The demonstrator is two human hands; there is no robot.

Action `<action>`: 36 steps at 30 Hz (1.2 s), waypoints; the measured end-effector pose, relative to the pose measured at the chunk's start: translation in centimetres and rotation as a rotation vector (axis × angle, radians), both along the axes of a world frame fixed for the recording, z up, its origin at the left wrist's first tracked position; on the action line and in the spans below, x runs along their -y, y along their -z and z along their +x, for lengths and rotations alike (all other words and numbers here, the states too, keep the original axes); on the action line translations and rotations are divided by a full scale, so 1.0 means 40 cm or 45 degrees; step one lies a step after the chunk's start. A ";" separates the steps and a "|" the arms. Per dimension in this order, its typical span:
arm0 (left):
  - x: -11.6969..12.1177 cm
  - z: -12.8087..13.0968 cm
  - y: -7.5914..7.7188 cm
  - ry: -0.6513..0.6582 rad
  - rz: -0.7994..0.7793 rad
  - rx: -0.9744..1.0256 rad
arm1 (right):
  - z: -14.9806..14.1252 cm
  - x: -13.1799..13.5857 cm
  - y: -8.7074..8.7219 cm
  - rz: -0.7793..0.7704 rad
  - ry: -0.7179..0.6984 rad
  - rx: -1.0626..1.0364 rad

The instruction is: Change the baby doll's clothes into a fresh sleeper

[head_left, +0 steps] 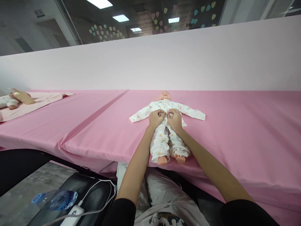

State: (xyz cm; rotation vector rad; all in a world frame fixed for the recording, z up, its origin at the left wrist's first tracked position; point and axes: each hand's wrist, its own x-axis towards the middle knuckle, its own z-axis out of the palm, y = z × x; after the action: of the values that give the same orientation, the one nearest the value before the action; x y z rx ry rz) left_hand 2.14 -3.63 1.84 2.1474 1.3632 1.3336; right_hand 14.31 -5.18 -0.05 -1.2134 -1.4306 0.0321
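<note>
apparently, on the doll point(164, 95) laid on the pink cloth point(101, 135), the printed baby shirt point(166, 104) is being fastened or undone; its front is pinched by left hand point(156, 118) and right hand point(175, 120), and precise fingertip control seems needed next.

A pink sheet point(103, 135) covers the counter point(246, 125), creased lengthways left of centre. On it a doll point(161, 139) in white patterned clothes point(192, 113) lies face up, bare feet point(162, 160) near the front edge. At far left, a paler cloth point(48, 98) is spread.
</note>
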 end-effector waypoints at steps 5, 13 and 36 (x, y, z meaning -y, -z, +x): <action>0.002 0.005 -0.007 -0.010 -0.017 0.010 | 0.001 0.002 -0.003 -0.010 -0.009 -0.072; -0.002 0.007 -0.008 0.046 -0.054 0.041 | -0.001 0.008 -0.008 0.005 -0.010 -0.077; 0.008 0.012 -0.014 0.105 -0.074 0.005 | -0.016 0.032 -0.004 0.064 0.058 -0.007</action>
State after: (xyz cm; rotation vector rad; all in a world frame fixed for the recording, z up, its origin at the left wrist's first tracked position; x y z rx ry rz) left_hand 2.62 -3.93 2.42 2.1379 1.2810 1.2513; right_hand 13.68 -6.46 0.09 -1.2032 -1.3904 -0.0315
